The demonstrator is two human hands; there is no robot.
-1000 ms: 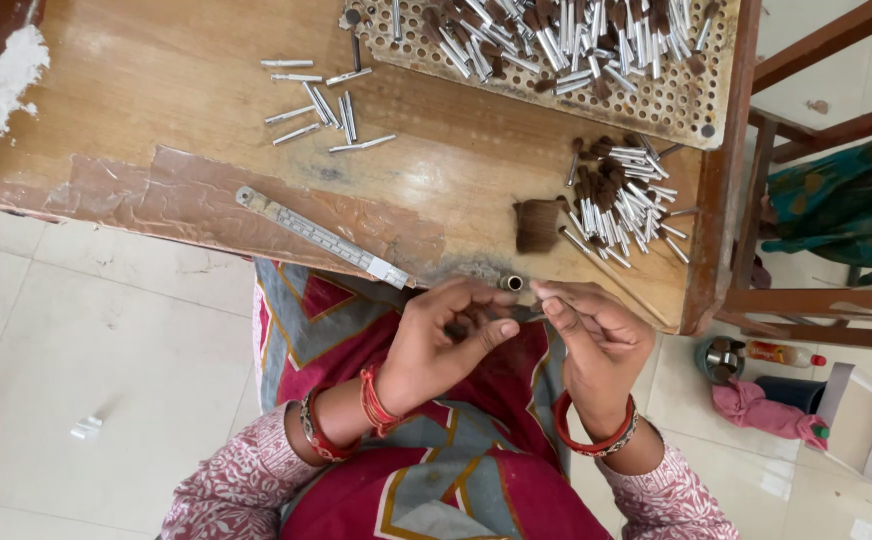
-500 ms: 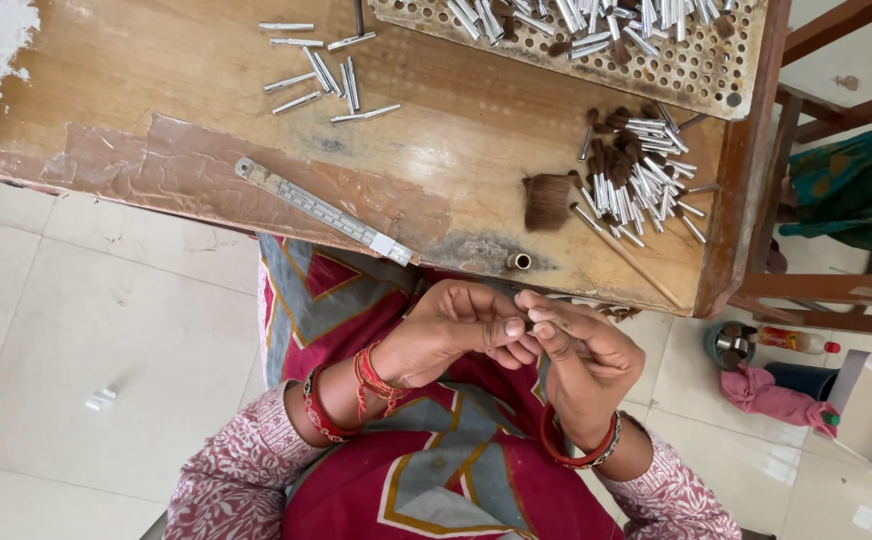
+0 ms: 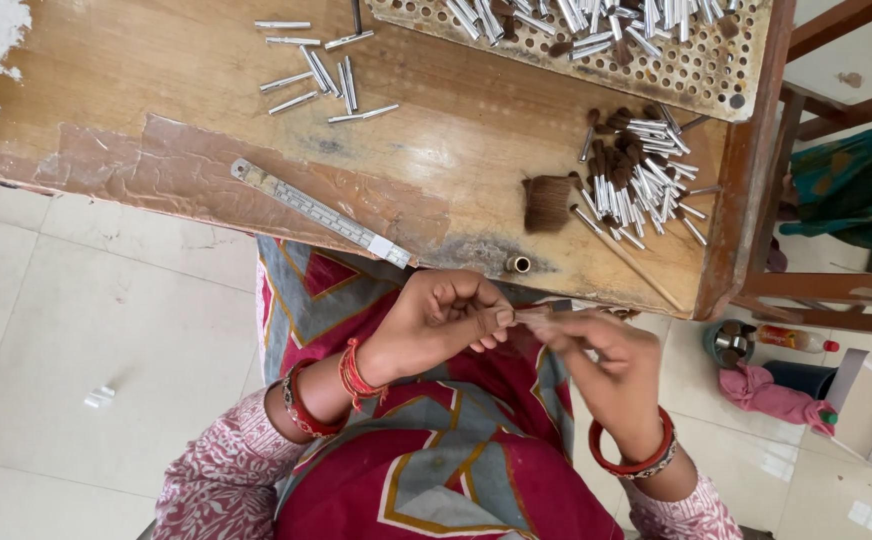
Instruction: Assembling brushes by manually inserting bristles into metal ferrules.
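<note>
Your left hand [image 3: 441, 318] curls into a loose fist, its fingertips pinching a thin tuft [image 3: 531, 315] just below the table [image 3: 196, 110] edge, over your lap. Your right hand [image 3: 611, 365] meets it, fingers pinched on the same tuft. On the table lie a ruler [image 3: 321, 212], a brush [image 3: 548, 203] and a pile of tubes [image 3: 641, 180].

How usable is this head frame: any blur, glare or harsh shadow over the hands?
Head view: even, soft light with no glare; the wooden table and metal ruler are sharp. The right hand is motion-smeared, the left hand crisper, and the small piece pinched between them is too blurred to identify.
</note>
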